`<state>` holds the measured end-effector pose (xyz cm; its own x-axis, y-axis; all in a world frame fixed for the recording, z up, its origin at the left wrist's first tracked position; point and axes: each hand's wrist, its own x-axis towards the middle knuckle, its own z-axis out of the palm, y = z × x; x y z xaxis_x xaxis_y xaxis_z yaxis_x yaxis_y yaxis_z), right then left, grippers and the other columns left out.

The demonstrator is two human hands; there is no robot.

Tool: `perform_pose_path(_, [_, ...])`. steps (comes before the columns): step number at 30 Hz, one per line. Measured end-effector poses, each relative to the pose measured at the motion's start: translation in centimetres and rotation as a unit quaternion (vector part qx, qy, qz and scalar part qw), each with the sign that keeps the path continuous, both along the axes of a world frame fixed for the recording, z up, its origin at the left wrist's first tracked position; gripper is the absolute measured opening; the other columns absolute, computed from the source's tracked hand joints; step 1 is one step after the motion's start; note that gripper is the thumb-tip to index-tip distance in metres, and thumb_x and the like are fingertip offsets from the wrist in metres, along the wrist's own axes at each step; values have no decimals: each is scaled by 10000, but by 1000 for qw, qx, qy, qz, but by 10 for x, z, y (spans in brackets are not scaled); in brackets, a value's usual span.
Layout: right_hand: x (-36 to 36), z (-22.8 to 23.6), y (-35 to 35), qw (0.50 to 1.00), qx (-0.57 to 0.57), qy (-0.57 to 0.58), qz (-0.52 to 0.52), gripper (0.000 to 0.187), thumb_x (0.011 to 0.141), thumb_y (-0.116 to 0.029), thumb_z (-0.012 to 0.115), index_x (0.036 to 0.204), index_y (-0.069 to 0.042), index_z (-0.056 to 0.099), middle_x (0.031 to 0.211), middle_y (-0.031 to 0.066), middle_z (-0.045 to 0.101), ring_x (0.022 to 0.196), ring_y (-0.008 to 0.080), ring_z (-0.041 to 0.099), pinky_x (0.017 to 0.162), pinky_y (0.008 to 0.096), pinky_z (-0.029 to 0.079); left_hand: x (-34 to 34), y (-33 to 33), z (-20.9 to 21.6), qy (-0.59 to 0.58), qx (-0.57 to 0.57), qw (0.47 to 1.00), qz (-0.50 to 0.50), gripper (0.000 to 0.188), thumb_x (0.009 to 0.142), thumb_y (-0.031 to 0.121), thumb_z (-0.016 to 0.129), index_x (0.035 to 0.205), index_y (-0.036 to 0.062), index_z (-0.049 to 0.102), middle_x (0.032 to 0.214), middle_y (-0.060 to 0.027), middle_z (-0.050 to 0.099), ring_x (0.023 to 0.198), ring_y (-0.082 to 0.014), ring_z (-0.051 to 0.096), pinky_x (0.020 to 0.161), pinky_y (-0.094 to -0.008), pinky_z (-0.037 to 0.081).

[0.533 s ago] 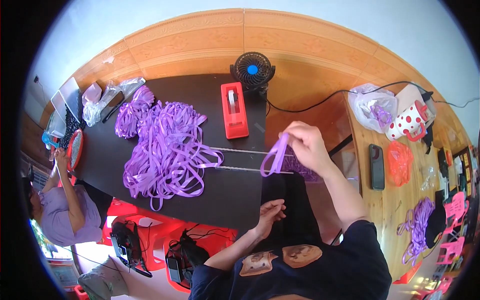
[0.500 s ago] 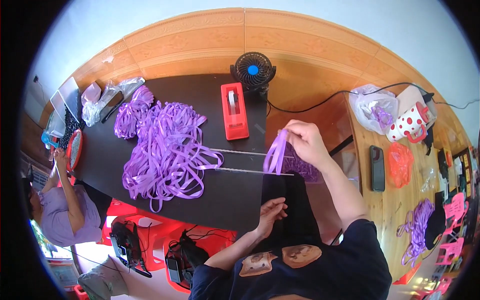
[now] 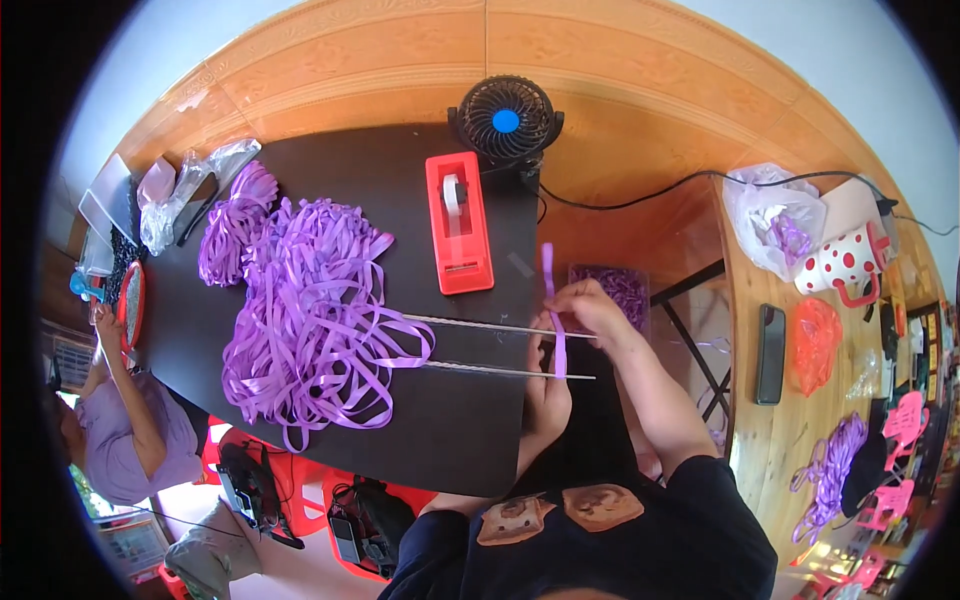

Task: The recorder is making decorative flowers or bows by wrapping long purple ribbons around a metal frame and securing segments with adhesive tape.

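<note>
Ribbon strip [image 3: 552,310]: narrow, flat, pale purple; it is held upright across two thin metal rods [image 3: 500,348] at the black table's [image 3: 400,200] right edge.
Ribbon heap [image 3: 305,315]: a loose purple tangle is spread over the table's left part.
Tape dispenser [image 3: 459,222]: red, laid beside the heap, below a small black fan [image 3: 506,120].
Left hand [image 3: 548,385]: it is placed under the lower rod; its grip cannot be told.
Right hand [image 3: 592,305]: fingers are pinched closed on the strip at the upper rod.
</note>
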<state>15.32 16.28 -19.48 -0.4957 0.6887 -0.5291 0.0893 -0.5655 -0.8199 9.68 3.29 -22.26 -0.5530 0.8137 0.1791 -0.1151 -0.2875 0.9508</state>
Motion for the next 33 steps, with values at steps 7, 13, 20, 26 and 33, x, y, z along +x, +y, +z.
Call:
perform_pose_path(7, [17, -38, -42, 999, -39, 38, -2, 138, 837, -100, 599, 759, -21, 681, 654, 42, 624, 506, 99, 527, 424, 239, 355, -1, 5, -7, -37, 38, 999, -2, 203, 955, 137, 500, 1087, 14, 594, 1102, -91, 584, 1008, -165, 556, 885, -315, 437])
perform_pose_path(13, [46, -89, -90, 998, -56, -38, -10, 176, 861, -138, 595, 805, 0, 687, 644, 51, 623, 552, 111, 564, 462, 233, 398, 8, -22, -14, -142, -63, 987, -47, 186, 963, 182, 526, 952, 25, 624, 822, -17, 618, 782, -80, 565, 731, -236, 451])
perform_pose_path(20, [93, -83, -144, 983, 149, -59, -91, 181, 879, -127, 610, 893, 40, 679, 763, 62, 661, 721, 117, 601, 663, 251, 473, 10, -93, -3, -122, -187, 967, -124, 223, 977, 202, 488, 1007, 23, 619, 811, -14, 607, 751, -70, 539, 722, -230, 430])
perform_pose_path(26, [61, -7, -169, 979, 146, 140, -23, 141, 889, -92, 602, 871, 29, 671, 854, 59, 657, 748, 91, 584, 675, 225, 461, 2, -128, -7, -111, -176, 966, -152, 227, 977, 204, 491, 1015, 21, 620, 841, -29, 627, 770, -93, 582, 723, -232, 437])
perform_pose_path(33, [48, -10, -182, 981, 146, 123, -28, 150, 880, -85, 624, 775, 19, 642, 655, 48, 621, 550, 76, 561, 507, 216, 436, -4, -147, 0, -124, -216, 945, -213, 273, 1000, 234, 439, 1039, 5, 581, 844, -65, 649, 724, -108, 597, 668, -227, 460])
